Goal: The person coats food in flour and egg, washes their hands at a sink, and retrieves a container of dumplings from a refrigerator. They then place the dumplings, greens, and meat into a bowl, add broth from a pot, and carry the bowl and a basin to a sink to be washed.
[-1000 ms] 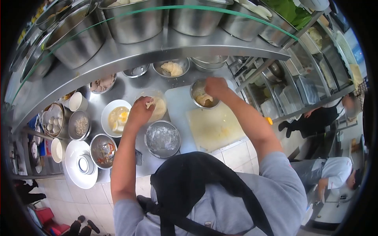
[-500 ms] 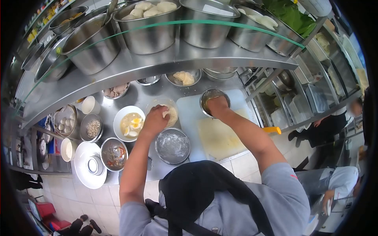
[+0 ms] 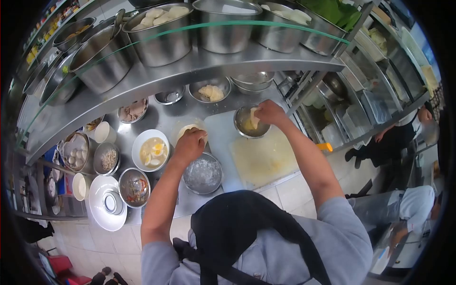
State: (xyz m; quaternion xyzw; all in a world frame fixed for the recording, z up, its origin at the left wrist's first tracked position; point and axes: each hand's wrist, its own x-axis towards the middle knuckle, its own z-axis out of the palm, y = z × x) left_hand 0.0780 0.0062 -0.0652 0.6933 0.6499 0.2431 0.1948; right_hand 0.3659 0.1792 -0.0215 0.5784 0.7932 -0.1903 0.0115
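My right hand (image 3: 270, 113) pinches a pale, flat, floppy piece of food (image 3: 255, 118) over the right side of a metal bowl (image 3: 260, 135). Yellow liquid like beaten egg (image 3: 248, 125) lies in that bowl. My left hand (image 3: 191, 143) has its fingers curled together over a clear container (image 3: 199, 123) of pale crumbs. What those fingers hold, if anything, I cannot make out. Just in front of that hand is a metal bowl of white powder (image 3: 203, 174). The egg bowl stands on a pale cutting board (image 3: 218, 124), whose front part is wet and yellowish.
To the left are a white bowl with egg halves (image 3: 153, 151), a metal bowl of scraps (image 3: 134, 188) and a white plate (image 3: 99, 205). Behind sits a bowl of yellowish pieces (image 3: 211, 93), beneath a steel shelf (image 3: 209, 66) of deep tubs. A yellow handle (image 3: 325, 147) juts out right.
My right hand has risen from inside the egg bowl, and the pale piece now shows in its fingers. My left hand stays at the crumb container, fingers curled. The view has shifted slightly.
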